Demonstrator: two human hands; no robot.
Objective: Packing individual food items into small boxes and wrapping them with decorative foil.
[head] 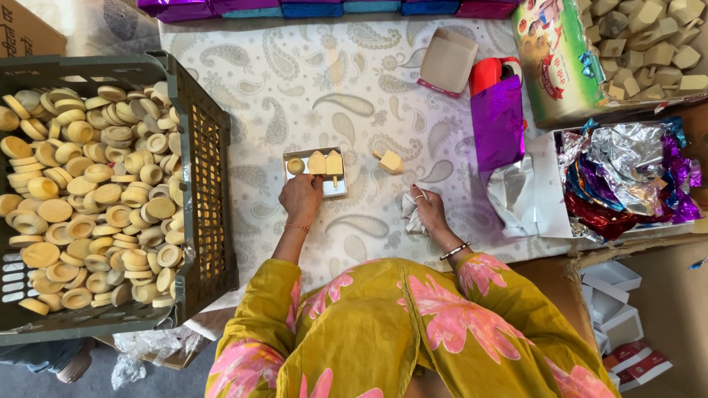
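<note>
In the middle of the paisley-covered bench (pixel 346 81) lies a small white tray (pixel 316 172), already holding one round and two house-shaped tan pieces, with room left at its near end (one more piece (pixel 390 161) waits loose just to its right). The left hand (pixel 300 197) rests at the tray's near edge, fingers curled down onto it. The right hand (pixel 428 208) is closed around a crumpled white cloth (pixel 410 215). A dark crate (pixel 203 177) full of round pieces stands at the left.

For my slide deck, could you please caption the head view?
Left hand at a small tray of tan pieces; right hand on crumpled paper.
</note>
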